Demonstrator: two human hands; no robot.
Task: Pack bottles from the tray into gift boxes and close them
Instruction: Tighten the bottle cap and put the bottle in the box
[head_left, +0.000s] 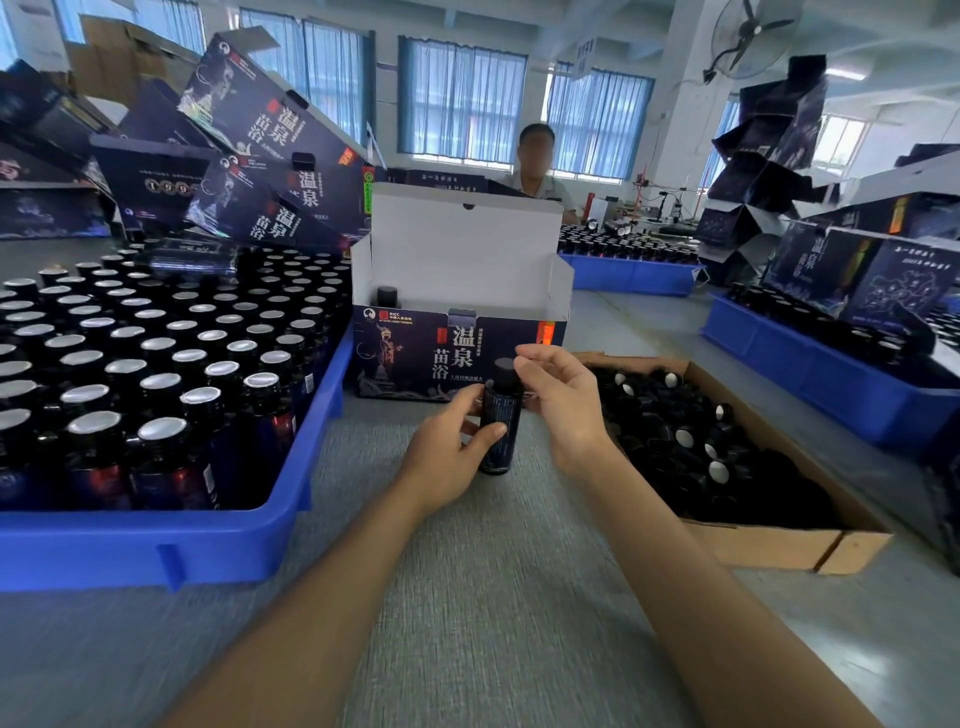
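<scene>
- Head view: my left hand (452, 447) is wrapped around the middle of one dark bottle (500, 431). The thumb is in front and the fingers are behind, and the hold is tight.
- Head view: the bottle stands straight up, with its bottom just above the grey table (493, 597). Its long side goes up and down.
- Head view: a black cap (504, 370) sits on top of the bottle. My right hand (563, 400) is on the right side, with its fingertips right at the cap. I cannot tell if they pinch it or only touch it.
- Head view: the open gift box (410, 358) is just behind the bottle, a little further from me. Its lid flap stands up at the back and its open top is higher than the cap.
- Head view: one packed bottle (387, 297) already stands in the left corner of the gift box. The rest of the row looks free.
- Head view: I think the bottle must go up, then away from me, then down into the gift box, staying upright. My left hand has it, so that hand is the one to carry it.
- Head view: the blue tray (156, 540) with more bottles is on my left. A cardboard box (779, 540) of caps is on my right.
</scene>
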